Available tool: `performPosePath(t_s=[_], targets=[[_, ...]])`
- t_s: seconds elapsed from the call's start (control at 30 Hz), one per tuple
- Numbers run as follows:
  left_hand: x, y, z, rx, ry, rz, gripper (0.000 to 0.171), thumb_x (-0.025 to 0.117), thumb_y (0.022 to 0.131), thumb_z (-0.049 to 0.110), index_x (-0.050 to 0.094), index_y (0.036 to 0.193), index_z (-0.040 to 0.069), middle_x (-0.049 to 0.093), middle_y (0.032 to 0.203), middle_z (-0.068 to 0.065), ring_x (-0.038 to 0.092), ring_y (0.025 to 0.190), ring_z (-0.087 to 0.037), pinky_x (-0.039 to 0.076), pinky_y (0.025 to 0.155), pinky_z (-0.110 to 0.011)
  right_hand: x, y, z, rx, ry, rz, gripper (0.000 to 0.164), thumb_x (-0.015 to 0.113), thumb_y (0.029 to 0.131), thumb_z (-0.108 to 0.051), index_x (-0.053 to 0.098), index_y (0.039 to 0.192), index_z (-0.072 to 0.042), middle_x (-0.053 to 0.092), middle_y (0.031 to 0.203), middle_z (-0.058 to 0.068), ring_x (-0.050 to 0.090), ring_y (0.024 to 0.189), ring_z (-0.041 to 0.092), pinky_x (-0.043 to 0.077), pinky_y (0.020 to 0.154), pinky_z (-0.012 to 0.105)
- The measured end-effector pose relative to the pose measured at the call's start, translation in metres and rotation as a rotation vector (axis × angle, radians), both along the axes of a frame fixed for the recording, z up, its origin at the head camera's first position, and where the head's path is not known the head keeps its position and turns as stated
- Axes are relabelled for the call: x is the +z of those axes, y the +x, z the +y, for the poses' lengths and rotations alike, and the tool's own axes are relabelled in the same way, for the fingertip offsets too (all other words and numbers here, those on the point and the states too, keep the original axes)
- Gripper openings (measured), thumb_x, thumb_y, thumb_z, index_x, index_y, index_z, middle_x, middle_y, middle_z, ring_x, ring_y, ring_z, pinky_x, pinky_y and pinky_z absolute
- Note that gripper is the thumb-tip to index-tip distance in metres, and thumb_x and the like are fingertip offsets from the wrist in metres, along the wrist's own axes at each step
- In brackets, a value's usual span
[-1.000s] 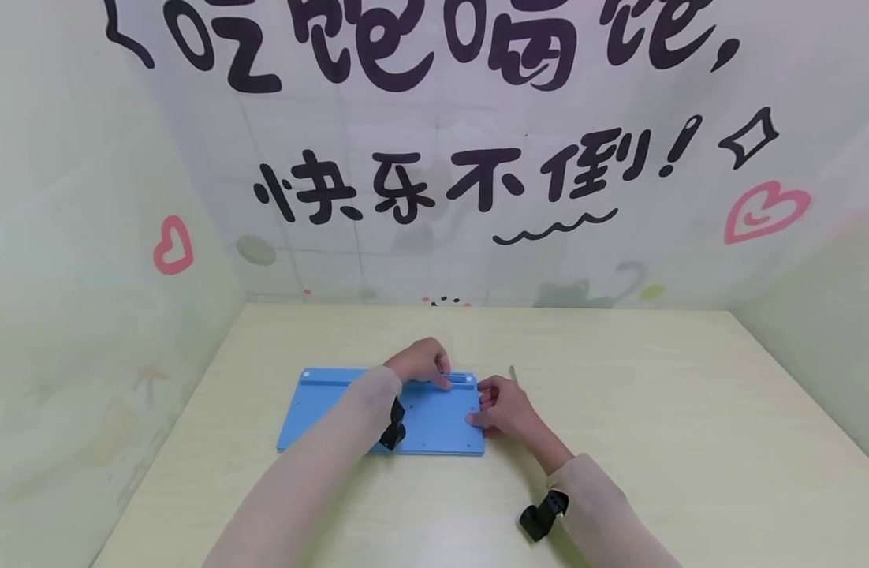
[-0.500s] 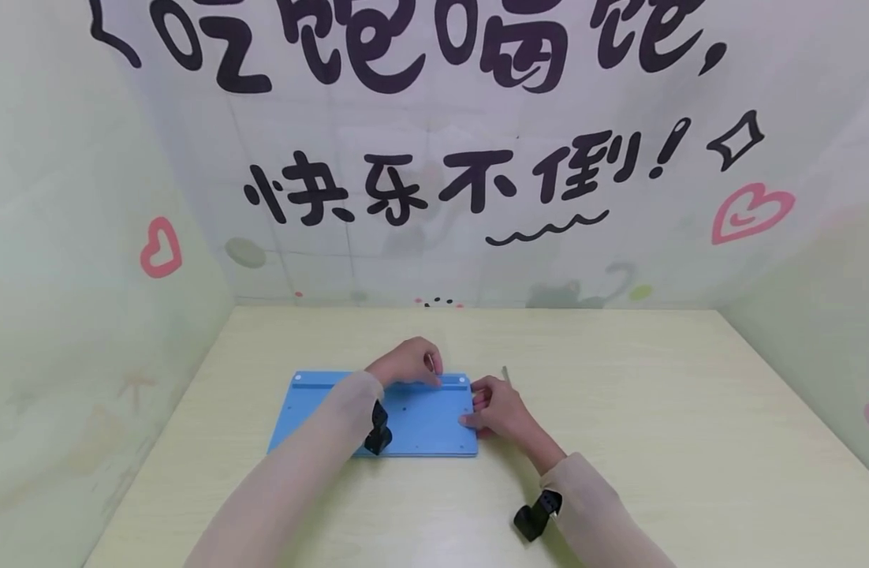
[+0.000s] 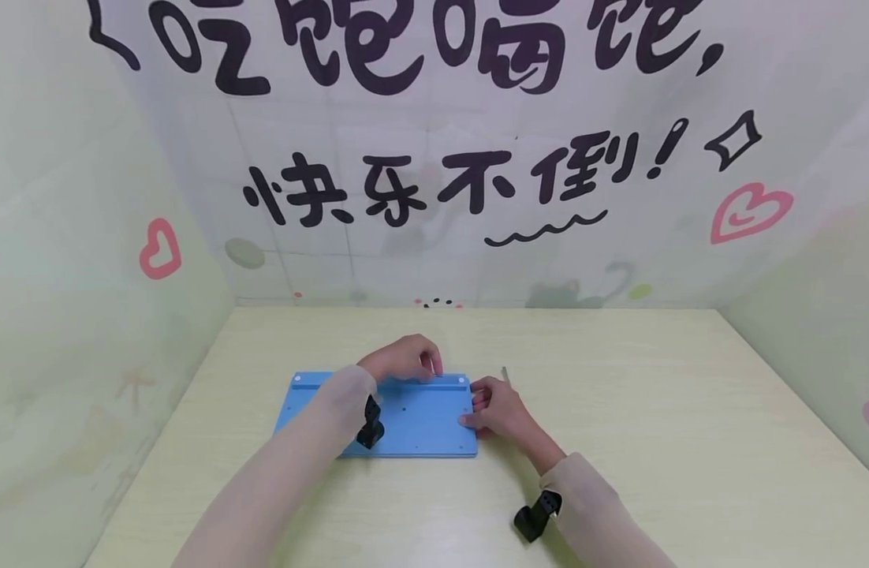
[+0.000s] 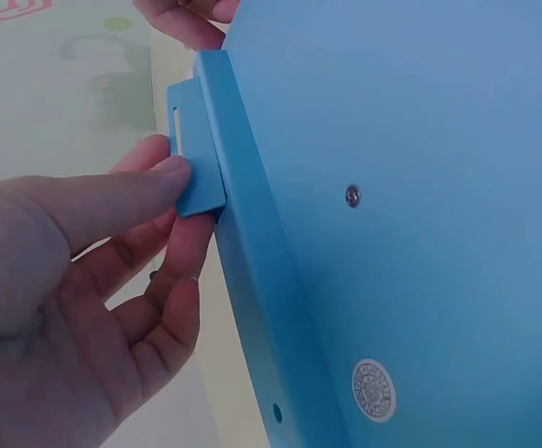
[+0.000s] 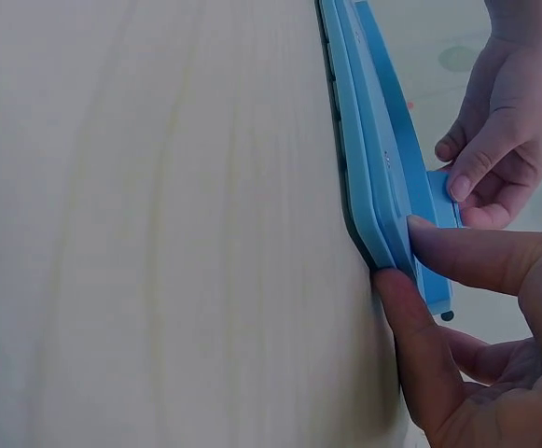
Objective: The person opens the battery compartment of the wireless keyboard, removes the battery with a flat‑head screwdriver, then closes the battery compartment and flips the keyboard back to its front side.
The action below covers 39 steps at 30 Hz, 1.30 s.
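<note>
A flat blue keyboard (image 3: 434, 430), apparently face down, lies on the table with screws and a raised bar (image 3: 385, 386) along its far edge. In the left wrist view, a small slotted blue flap (image 4: 201, 173) projects from that bar. My left hand (image 3: 406, 356) pinches this flap between thumb and fingers (image 4: 145, 191). At the near-right side, my right hand (image 3: 501, 409) holds the keyboard's edge, thumb on top and a finger below, as the right wrist view shows. My left sleeve covers part of the keyboard's left half.
A thin grey stick (image 3: 505, 374) lies partly hidden behind my right hand. The pale wooden table (image 3: 654, 394) meets printed walls at the back and sides. Black cameras (image 3: 371, 426) are strapped to both wrists.
My left hand has shifted slightly left and back along the far edge. The slot seen near the bar's right end earlier no longer shows in the head view. My right hand keeps its hold.
</note>
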<state>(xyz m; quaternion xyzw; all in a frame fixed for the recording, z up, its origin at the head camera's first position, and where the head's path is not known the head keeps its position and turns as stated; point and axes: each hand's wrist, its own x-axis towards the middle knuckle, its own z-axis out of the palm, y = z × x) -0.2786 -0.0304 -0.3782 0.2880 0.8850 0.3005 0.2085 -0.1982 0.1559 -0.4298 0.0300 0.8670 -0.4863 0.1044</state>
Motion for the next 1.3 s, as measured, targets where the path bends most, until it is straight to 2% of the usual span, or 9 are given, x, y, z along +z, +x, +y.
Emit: performPosePath(t_s=[0.43, 0.73, 1.3], targets=[[0.002, -0.006, -0.005, 0.045, -0.021, -0.016, 0.009, 0.062, 0.086, 0.005, 0.067, 0.088, 0.012, 0.057, 0.083, 0.0, 0.05, 0.08, -0.018, 0.043, 0.073, -0.027, -0.003, 0.0, 0.002, 0.007, -0.007, 0.006, 0.054, 0.078, 0.071, -0.008, 0.051, 0.117, 0.002, 0.053, 0.088, 0.009, 0.052, 0.074, 0.02, 0.051, 0.057, 0.028], [0.007, -0.01, -0.016, -0.008, 0.018, 0.048, 0.008, 0.06, 0.086, 0.001, 0.066, 0.089, 0.005, 0.058, 0.084, -0.001, 0.049, 0.078, -0.018, 0.044, 0.073, -0.027, -0.003, 0.001, 0.001, 0.002, -0.012, 0.002, 0.054, 0.078, 0.071, -0.006, 0.051, 0.117, 0.003, 0.053, 0.088, 0.009, 0.052, 0.075, 0.02, 0.051, 0.056, 0.028], [0.007, -0.022, -0.027, 0.073, 0.002, -0.025, 0.008, 0.061, 0.085, 0.0, 0.066, 0.091, 0.003, 0.058, 0.082, -0.004, 0.048, 0.073, -0.018, 0.043, 0.069, -0.027, -0.003, 0.002, 0.001, 0.004, -0.013, 0.006, 0.054, 0.077, 0.072, -0.005, 0.05, 0.118, 0.003, 0.052, 0.088, 0.009, 0.051, 0.075, 0.02, 0.051, 0.055, 0.028]])
